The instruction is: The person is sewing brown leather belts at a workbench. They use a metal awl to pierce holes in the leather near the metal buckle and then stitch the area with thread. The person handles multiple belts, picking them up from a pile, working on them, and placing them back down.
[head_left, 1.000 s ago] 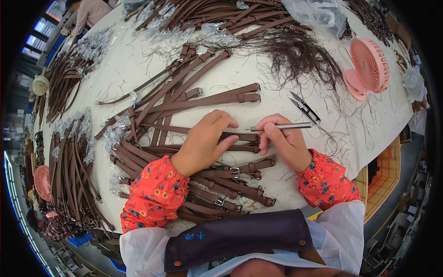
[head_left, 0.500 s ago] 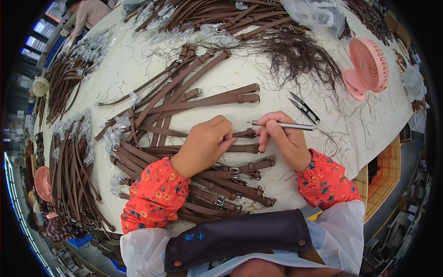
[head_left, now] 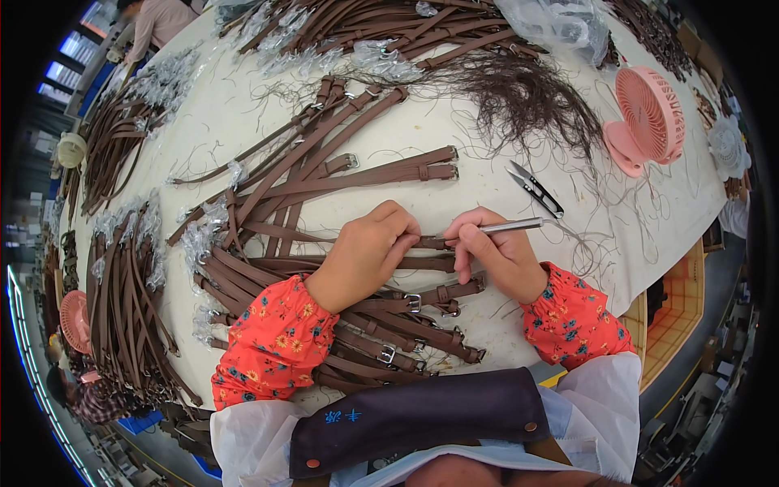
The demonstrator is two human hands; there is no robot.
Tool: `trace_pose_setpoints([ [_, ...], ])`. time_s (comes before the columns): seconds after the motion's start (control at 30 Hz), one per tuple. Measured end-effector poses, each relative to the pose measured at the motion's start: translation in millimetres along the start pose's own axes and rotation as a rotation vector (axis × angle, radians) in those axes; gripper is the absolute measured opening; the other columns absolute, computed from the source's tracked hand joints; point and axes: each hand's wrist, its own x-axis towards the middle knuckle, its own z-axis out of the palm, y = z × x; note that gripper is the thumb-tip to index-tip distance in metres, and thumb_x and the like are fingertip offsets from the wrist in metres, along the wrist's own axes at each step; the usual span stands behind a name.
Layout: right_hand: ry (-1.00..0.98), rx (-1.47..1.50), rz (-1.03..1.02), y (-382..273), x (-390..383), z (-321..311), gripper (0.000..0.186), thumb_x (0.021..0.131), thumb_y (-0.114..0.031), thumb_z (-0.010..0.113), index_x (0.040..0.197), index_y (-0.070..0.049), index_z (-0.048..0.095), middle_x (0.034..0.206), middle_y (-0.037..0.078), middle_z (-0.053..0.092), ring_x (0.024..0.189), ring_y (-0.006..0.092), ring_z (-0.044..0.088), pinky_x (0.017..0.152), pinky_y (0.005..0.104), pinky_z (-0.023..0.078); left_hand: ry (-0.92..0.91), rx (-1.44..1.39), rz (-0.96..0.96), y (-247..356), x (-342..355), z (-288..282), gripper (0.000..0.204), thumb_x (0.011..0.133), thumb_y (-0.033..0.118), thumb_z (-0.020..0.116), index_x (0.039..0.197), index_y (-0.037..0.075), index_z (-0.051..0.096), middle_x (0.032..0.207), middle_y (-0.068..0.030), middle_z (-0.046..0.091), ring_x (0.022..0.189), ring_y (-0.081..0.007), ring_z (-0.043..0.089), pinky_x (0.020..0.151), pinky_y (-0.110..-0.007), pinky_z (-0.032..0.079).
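Fingers curled, my left hand (head_left: 367, 253) pinches a brown strap (head_left: 429, 242) near its end, which pokes out toward the right. My right hand (head_left: 497, 253) grips a slim silver pen-like tool (head_left: 513, 225) between thumb and fingers. The tool's tip is down at the strap end, close to my left fingertips; whether it touches the strap I cannot tell. More brown buckled straps (head_left: 389, 305) lie fanned out beneath and beside my left hand. Black thread snips (head_left: 535, 191) rest on the table beyond my right hand.
A dark heap of loose threads (head_left: 527, 101) lies at the far side, with a pink fan (head_left: 647, 118) to its right. Strap bundles with clear plastic wrapping (head_left: 130, 292) lie at the left, others (head_left: 381, 28) at the back. Another person (head_left: 158, 28) is at the far left.
My right hand has moved slightly left and down, bringing the tool's tip to the strap end. My left hand has shifted a little to the right.
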Motion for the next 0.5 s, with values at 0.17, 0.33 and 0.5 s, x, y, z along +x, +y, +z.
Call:
trace_pose_setpoints([
  [0.17, -0.022, -0.028, 0.037, -0.6, -0.1, -0.9, 0.028, 0.110, -0.027, 0.048, 0.111, -0.002, 0.060, 0.074, 0.002, 0.062, 0.061, 0.0077, 0.060, 0.057, 0.0215, 0.047, -0.019, 0.035, -0.030, 4.7, 1.5, -2.3, 0.007, 0.092, 0.003, 0.065, 0.096, 0.002, 0.060, 0.090, -0.0134, 0.061, 0.073, -0.0308, 0.061, 0.066, -0.037, 0.048],
  [0.33, -0.023, -0.027, 0.047, -0.8, 0.1, 0.1, 0.029, 0.110, -0.028, 0.048, 0.111, -0.002, 0.060, 0.074, 0.002, 0.062, 0.061, 0.0076, 0.060, 0.056, 0.0216, 0.046, -0.035, 0.051, -0.040, 5.4, 1.5, -3.4, 0.008, 0.093, 0.004, 0.063, 0.097, 0.003, 0.057, 0.089, -0.0139, 0.060, 0.071, -0.0320, 0.061, 0.065, -0.039, 0.047],
  [0.5, -0.027, -0.045, 0.061, -2.1, 0.9, 0.1, 0.030, 0.110, -0.028, 0.047, 0.111, -0.002, 0.060, 0.074, 0.002, 0.062, 0.060, 0.0073, 0.060, 0.056, 0.0216, 0.047, -0.042, 0.046, -0.044, 4.4, 1.2, -3.0, 0.008, 0.093, 0.004, 0.063, 0.098, 0.004, 0.056, 0.090, -0.0141, 0.060, 0.072, -0.0325, 0.061, 0.065, -0.040, 0.047],
])
